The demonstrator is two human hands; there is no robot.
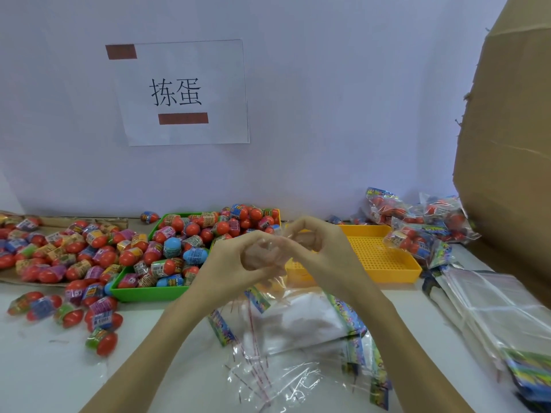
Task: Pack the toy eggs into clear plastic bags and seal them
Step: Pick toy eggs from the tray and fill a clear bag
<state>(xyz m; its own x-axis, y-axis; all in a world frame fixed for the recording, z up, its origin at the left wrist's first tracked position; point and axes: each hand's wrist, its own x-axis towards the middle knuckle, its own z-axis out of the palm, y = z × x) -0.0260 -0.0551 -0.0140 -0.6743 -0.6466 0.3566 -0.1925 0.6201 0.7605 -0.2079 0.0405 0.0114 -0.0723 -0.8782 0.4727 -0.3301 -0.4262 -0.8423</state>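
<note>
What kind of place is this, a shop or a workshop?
Most likely a small packing workshop, not a shop: toy eggs heaped in a green tray, filled bags piled by the wall, and a stack of empty bags beside a big cardboard box.

A pale wall (328,99) filled the upper frame, a paper sign (182,92) taped upper left. A white table (44,368) spanned the bottom; cardboard (507,144) stood right.

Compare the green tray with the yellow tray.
The green tray is heaped with toy eggs; the yellow tray shows a bare perforated floor with no eggs visible. The green tray lies left of the hands, the yellow tray right, partly hidden behind the right hand. Both are shallow rectangular plastic trays on the white table.
</note>
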